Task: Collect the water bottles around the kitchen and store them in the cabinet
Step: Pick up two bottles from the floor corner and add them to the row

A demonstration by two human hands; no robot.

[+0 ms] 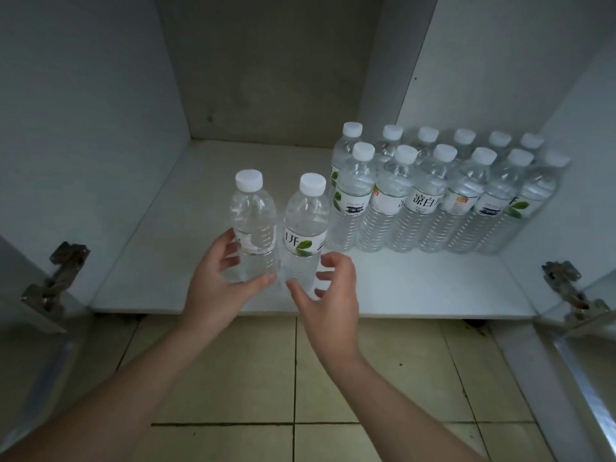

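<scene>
Setting two clear white-capped plastic bottles [281, 228] on white cabinet shelf [416, 288]; left hand [216, 281] gripping one, right hand [330, 288] spread, apparently releasing; next, sliding both toward stored bottle rows [433, 195].

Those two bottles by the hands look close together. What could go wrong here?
The left bottle and right bottle stand touching near the shelf's front edge; a nudge from the left hand or right hand might topple one onto the tiled floor. Pushed right carelessly, they could also knock the stored rows of bottles like dominoes.
</scene>
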